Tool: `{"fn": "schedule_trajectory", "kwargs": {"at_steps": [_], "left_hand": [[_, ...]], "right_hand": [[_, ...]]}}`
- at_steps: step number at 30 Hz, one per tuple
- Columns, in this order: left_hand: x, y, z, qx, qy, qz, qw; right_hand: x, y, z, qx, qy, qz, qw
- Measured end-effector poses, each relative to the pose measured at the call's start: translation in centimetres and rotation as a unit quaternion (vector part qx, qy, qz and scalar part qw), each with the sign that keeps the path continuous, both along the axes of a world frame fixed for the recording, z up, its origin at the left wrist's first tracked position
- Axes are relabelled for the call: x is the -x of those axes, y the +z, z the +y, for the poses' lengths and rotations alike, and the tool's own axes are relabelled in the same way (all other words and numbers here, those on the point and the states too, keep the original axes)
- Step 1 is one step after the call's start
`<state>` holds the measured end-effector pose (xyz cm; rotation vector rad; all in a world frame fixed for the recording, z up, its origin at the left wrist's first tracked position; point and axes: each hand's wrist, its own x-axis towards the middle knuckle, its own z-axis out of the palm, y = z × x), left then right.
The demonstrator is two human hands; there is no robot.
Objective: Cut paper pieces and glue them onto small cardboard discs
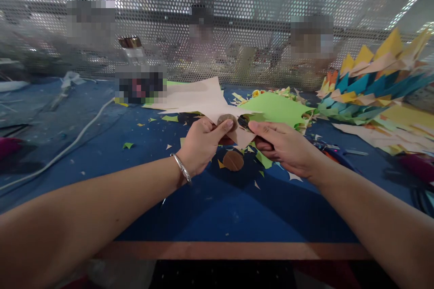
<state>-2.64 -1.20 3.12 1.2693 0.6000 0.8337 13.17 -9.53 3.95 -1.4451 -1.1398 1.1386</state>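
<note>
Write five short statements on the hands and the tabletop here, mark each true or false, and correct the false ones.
1. The left hand grips pale paper. True.
2. A bracelet circles the right wrist. False: the silver bracelet is on the left one.
3. A brown disc lies on the blue tabletop. True.
4. A white cable runs along the person's right side. False: the white cable is on the left.
5. A green sheet lies beyond the right hand. True.
</note>
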Motion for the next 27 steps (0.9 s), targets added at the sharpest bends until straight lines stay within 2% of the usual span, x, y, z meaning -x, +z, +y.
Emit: {"fn": "schedule_trajectory", "kwargs": {"at_steps": [4,12,21,27], "left_hand": [[0.0,0.0,-0.6,0.014,-0.015,-0.008,1.0],[0.0,0.2,-1.1,-0.014,-0.01,0.002,1.0],[0.1,-0.9,-1.1,-0.061,-0.021,-0.035,0.997],[0.1,-0.7,-1.2,-0.049,-0.015,-0.051,0.997]], "right_hand": [[0.2,0.0,0.0,-0.003,-0.011,0.015,1.0],[0.4,-0.1,0.0,0.006,-0.016,0.035,0.999],[0.7,0.2,0.1,-0.004,-0.055,0.053,0.997],[0.7,0.1,0.1,-0.009,-0.055,0.061,0.997]]}}
